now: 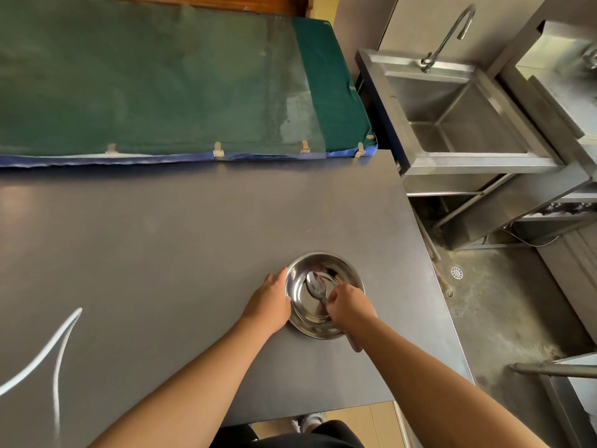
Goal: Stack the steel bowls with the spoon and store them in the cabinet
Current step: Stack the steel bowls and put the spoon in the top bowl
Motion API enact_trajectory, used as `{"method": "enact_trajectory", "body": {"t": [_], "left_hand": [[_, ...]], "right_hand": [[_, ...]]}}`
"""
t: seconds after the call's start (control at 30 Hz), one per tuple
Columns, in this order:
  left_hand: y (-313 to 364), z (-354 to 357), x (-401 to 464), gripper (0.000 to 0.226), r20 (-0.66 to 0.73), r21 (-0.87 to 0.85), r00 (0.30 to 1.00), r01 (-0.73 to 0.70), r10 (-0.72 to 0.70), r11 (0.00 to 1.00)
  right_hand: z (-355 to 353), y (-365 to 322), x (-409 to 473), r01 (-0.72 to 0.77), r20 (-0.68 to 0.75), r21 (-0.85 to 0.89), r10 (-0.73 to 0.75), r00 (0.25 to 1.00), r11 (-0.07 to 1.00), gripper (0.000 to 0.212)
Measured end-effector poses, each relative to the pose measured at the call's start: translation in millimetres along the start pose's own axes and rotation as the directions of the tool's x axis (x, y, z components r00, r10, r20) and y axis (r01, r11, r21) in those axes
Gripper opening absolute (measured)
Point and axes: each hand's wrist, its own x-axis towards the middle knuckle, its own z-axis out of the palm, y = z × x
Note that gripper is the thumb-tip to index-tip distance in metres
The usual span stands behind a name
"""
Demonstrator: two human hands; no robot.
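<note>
- steel bowl [323,315] sits on the grey counter [161,253] near its right edge;
- left hand [271,302] fingers curl against the bowl's left rim;
- right hand [350,305] fingers pinch the spoon [315,286] lying inside the bowl

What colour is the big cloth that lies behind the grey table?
The cloth is dark green, with a blue edge along its near side; the head view shows it best.

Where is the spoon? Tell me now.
The spoon lies inside the steel bowl on the grey table, lower centre-right, with the right hand gripping its handle.
</note>
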Motion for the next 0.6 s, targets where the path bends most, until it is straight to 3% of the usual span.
{"method": "enact_trajectory", "body": {"t": [0.23, 0.37, 0.5, 0.6], "left_hand": [[3, -2, 5, 0.061, -0.045, -0.014, 0.999, -0.025, 0.025, 1.000], [5, -1, 8, 0.070, -0.008, -0.080, 0.999, 0.046, -0.046, 0.996], [4, 1, 11, 0.069, 0.018, -0.143, 0.991, 0.133, -0.132, 0.981], [2, 0, 11, 0.058, 0.014, -0.150, 0.986, 0.168, -0.168, 0.974]], "right_hand": [[-14, 17, 2, 0.117, -0.152, 0.083, -0.103, 0.983, 0.990, 0.029], [-16, 36, 7, 0.102, -0.232, 0.145, -0.066, 0.970, 0.984, 0.033], [-16, 51, 12, -0.028, -0.152, 0.334, 0.083, 0.985, 0.942, 0.051], [-14, 58, 16, -0.097, -0.065, 0.434, 0.139, 0.988, 0.896, 0.049]]}}
